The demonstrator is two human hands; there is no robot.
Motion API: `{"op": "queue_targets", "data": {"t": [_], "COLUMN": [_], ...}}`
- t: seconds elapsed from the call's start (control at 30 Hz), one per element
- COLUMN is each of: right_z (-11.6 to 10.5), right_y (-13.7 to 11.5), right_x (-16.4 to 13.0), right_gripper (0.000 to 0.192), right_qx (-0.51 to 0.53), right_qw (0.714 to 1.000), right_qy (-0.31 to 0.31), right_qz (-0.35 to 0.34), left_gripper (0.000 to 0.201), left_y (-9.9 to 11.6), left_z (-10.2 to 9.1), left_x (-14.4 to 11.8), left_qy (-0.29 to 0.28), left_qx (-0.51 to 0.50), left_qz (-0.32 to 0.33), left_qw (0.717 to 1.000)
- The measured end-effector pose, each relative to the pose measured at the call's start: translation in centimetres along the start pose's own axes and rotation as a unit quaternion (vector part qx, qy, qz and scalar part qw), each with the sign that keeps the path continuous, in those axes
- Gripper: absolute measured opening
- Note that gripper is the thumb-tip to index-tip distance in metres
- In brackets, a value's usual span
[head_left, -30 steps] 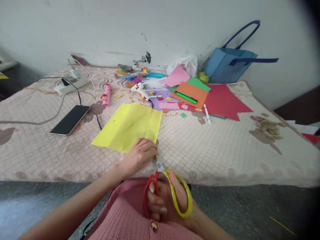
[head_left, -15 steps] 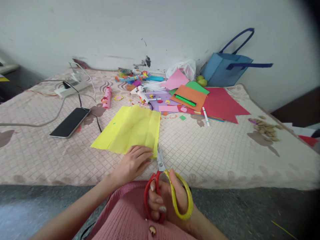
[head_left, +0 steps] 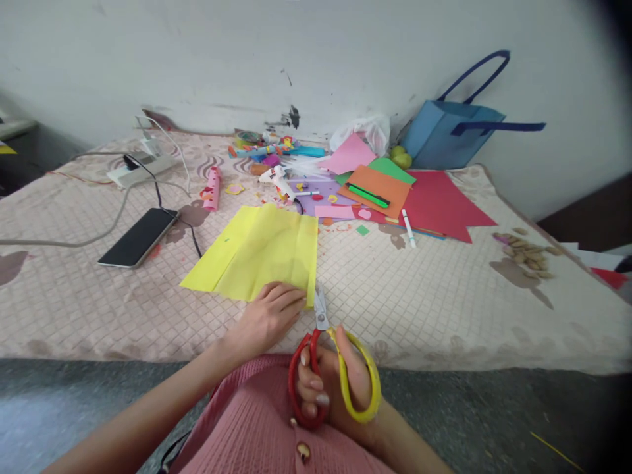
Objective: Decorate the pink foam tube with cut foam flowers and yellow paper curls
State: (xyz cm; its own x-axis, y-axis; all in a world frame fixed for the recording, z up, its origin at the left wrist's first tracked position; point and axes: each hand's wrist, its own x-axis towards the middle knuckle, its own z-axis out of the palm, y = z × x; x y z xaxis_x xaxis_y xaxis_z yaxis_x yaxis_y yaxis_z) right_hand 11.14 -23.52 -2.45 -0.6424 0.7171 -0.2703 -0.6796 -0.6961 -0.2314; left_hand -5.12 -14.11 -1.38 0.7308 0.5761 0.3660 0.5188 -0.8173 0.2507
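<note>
A creased yellow sheet of paper (head_left: 266, 247) lies at the near side of the table, a folded strip along its right edge. My left hand (head_left: 274, 313) rests over its lower right corner, fingers close together and holding it; the fingertips' underside is hidden. In my right hand (head_left: 320, 382) is a pair of scissors (head_left: 320, 319) with one red and one yellow handle loop. My fingers pass through the red loop and my thumb through the yellow one. The blades point away from me, just right of the paper's corner, beside its edge.
A black phone (head_left: 138, 238) and a power strip (head_left: 141, 170) with cables lie left. Farther back are a white glue gun (head_left: 279, 181), coloured paper sheets (head_left: 429, 204), a green cutter (head_left: 368, 195) and a white marker (head_left: 409, 228). A blue bag (head_left: 449, 135) stands behind; peanuts (head_left: 530, 253) lie right.
The scissors have moved slightly up and right relative to the paper's corner. My left hand keeps its hold on the paper. The whole view has shifted a little.
</note>
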Motion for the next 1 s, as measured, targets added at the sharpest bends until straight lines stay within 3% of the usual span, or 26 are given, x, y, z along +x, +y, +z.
{"op": "queue_targets", "data": {"t": [0.27,0.53,0.77,1.0], "right_z": [0.6,1.5,1.4,0.8], "right_y": [-0.3,-0.6,-0.5,-0.2], "right_x": [0.0,-0.1,-0.1,0.1], "right_gripper": [0.071,0.069,0.074,0.073], "right_qx": [-0.009,-0.012,-0.014,-0.024], "right_qw": [1.0,1.0,1.0,0.999], "right_qy": [0.015,0.018,0.015,0.02], "right_qz": [-0.011,-0.009,-0.014,-0.016], "left_gripper": [0.043,0.029,0.019,0.023], "left_y": [0.0,0.0,0.4,0.4], "left_z": [0.4,0.6,1.1,1.0], "left_x": [0.1,1.9,1.8,1.7], "left_qy": [0.044,0.034,0.064,0.071], "left_qx": [-0.004,0.067,0.083,0.078], "left_qz": [-0.037,0.046,0.024,0.04], "left_qw": [0.998,0.996,0.994,0.994]}}
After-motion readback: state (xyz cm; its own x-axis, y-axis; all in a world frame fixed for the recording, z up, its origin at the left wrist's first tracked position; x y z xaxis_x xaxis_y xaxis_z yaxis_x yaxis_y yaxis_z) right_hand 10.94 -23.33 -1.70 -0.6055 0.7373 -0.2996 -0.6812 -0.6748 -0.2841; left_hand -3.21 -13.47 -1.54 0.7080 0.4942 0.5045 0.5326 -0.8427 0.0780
